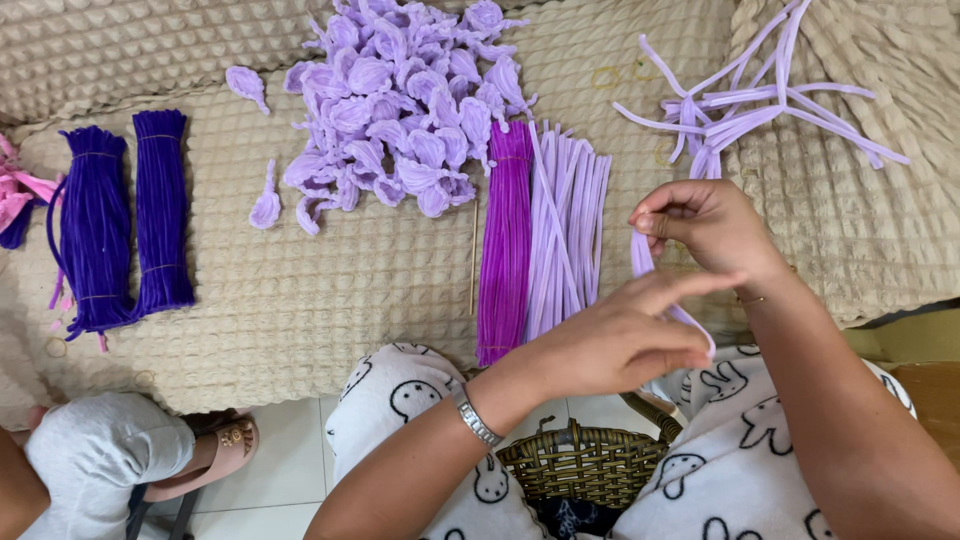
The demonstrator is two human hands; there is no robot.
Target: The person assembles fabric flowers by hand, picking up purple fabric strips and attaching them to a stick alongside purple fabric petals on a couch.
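Note:
A lilac pipe cleaner (642,258) runs between both my hands. My right hand (705,225) pinches its upper end above my lap. My left hand (620,340), with a metal bracelet on the wrist, grips its lower end, the forefinger stretched out over it. Just left of my hands lie a bundle of lilac pipe cleaners (568,225) and a bundle of magenta-purple ones (506,240) on the beige textured cover (300,290).
A heap of lilac petal-shaped loops (400,105) lies at the back. Loose bent lilac stems (745,105) lie at the back right. Two dark purple bundles (125,215) lie left. A wicker basket (585,465) sits between my knees. Another person's knee and sandalled foot (215,450) are bottom left.

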